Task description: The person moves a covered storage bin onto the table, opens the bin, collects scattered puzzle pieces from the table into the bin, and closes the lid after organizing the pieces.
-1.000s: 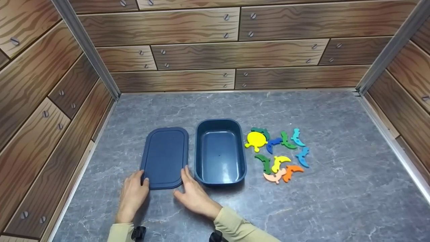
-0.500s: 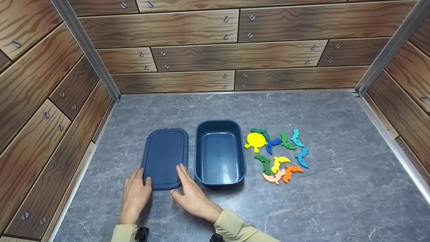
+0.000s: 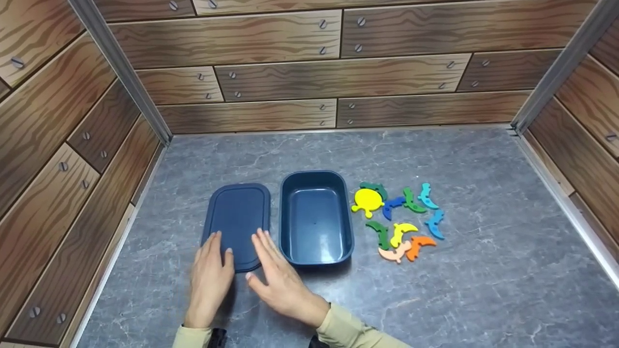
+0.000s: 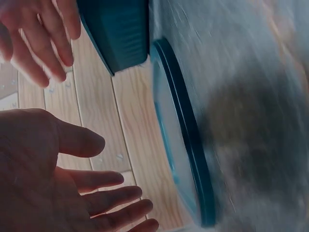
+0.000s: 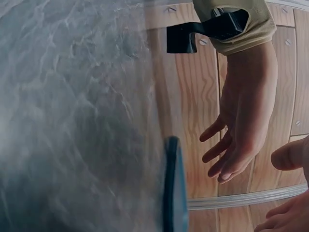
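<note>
In the head view, a dark blue lid (image 3: 237, 208) lies flat on the grey tabletop, left of an open dark blue box (image 3: 316, 182). My left hand (image 3: 210, 280) hovers over the lid's near left corner with fingers extended. The left wrist view shows a gap between that hand (image 4: 72, 179) and the lid (image 4: 186, 135). My right hand (image 3: 285, 285) is over the lid's near right edge, fingers straight and thumb spread. Neither hand holds anything. In the right wrist view, my right hand (image 5: 289, 212) is mostly cut off by the frame edge.
Right of the box lie several flat coloured animal figures, including a yellow turtle (image 3: 368, 200), an orange figure (image 3: 419, 246) and a light blue figure (image 3: 435, 224). Wood-patterned walls (image 3: 280, 79) enclose the tabletop (image 3: 483, 270) at the back and both sides.
My left hand has let go of the lid's left edge, risen and moved right over its near corner. My right hand has come off the lid's right edge. Lid and box stay put.
</note>
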Demonstrator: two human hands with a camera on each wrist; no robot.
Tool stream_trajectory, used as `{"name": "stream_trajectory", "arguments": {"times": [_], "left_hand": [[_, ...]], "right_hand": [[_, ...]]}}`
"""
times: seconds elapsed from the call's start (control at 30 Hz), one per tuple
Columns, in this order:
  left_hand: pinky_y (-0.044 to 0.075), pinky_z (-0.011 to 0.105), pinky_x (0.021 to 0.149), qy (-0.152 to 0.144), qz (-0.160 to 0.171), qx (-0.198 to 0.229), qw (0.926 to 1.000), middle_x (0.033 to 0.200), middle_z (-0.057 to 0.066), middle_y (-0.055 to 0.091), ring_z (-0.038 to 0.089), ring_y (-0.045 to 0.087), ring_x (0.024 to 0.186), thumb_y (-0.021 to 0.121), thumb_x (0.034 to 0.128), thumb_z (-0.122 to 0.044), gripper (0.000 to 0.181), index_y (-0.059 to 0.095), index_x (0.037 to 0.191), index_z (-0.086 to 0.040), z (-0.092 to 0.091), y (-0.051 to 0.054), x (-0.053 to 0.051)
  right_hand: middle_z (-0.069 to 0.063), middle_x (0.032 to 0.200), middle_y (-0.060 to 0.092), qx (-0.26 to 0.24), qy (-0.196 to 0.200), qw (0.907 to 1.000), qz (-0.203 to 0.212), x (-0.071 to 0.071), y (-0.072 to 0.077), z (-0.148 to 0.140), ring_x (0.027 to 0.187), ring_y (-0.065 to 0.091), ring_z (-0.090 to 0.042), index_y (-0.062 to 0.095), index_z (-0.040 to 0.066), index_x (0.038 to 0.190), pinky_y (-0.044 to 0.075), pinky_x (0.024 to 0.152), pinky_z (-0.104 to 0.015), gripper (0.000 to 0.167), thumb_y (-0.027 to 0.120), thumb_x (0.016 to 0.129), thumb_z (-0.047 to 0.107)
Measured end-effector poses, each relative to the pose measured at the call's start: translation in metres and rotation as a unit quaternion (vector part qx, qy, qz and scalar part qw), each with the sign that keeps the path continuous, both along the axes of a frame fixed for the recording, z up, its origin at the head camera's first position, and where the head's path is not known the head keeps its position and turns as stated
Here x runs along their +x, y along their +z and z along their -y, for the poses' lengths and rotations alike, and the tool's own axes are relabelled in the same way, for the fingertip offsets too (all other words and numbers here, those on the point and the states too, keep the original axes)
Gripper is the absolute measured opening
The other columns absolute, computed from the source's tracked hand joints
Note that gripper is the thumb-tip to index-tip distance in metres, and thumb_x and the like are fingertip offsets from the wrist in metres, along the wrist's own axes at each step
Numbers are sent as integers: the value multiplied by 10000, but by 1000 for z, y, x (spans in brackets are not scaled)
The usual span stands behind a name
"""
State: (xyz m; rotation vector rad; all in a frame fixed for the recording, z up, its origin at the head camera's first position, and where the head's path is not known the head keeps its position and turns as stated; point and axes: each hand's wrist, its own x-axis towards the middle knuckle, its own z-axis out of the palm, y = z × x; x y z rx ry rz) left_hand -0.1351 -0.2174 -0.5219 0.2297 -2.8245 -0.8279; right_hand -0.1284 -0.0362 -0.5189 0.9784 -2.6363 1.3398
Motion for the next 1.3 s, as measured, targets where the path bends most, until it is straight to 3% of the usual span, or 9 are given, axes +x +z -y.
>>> {"name": "stream_trajectory", "arguments": {"times": [0.23, 0.47, 0.6, 0.8, 1.03, 1.3], "left_hand": [[351, 625, 993, -186, -616, -228, 9977, 1472, 235, 431, 414, 416, 1312, 556, 980, -159, 509, 459, 1441, 33, -19, 0, 1], [368, 613, 953, -330, -944, -376, 9943, 1460, 194, 462, 396, 435, 1292, 585, 965, -167, 506, 488, 1431, 4, -37, -5, 2], [369, 617, 967, -568, -1122, -507, 9908, 1462, 183, 464, 401, 435, 1296, 592, 963, -171, 508, 490, 1433, -7, -49, -6, -1], [377, 601, 988, -848, -1210, -643, 9869, 1467, 173, 462, 388, 430, 1315, 595, 970, -189, 508, 490, 1435, -14, -67, -4, -6], [324, 587, 1071, -1079, -1360, -683, 9824, 1494, 179, 430, 394, 374, 1371, 595, 964, -185, 531, 470, 1443, 9, -83, 1, -15], [289, 584, 1100, -1085, -1254, -902, 9820, 1519, 162, 401, 366, 341, 1401, 585, 965, -189, 569, 424, 1482, -16, -90, -3, -28]], "right_hand": [[-126, 1621, 121, 655, -318, 9950, -680, -4, 9, -18, 1483, 116, -309, 236, 12, 1553, 134, 1176, -459, 716, 544, 990, 328], [-131, 1612, 156, 1116, -553, 9876, -955, -13, 12, -38, 1481, 131, -313, 246, 20, 1552, 120, 1176, -487, 719, 538, 993, 365], [-134, 1611, 176, 1214, -681, 9841, -1107, -19, 12, -50, 1482, 126, -308, 260, 30, 1552, 129, 1175, -500, 717, 540, 991, 377], [-155, 1600, 228, 1211, -766, 9817, -1258, -23, 10, -64, 1476, 146, -340, 288, 28, 1544, 167, 1159, -550, 700, 564, 987, 348], [-136, 1609, 196, 1303, -951, 9815, -1032, -25, 9, -82, 1480, 130, -331, 283, 40, 1549, 118, 1172, -529, 696, 548, 993, 364], [-152, 1599, 213, 1184, -1298, 9787, -1057, -30, 9, -104, 1468, 167, -363, 305, 15, 1535, 127, 1165, -554, 703, 589, 972, 324]]}}
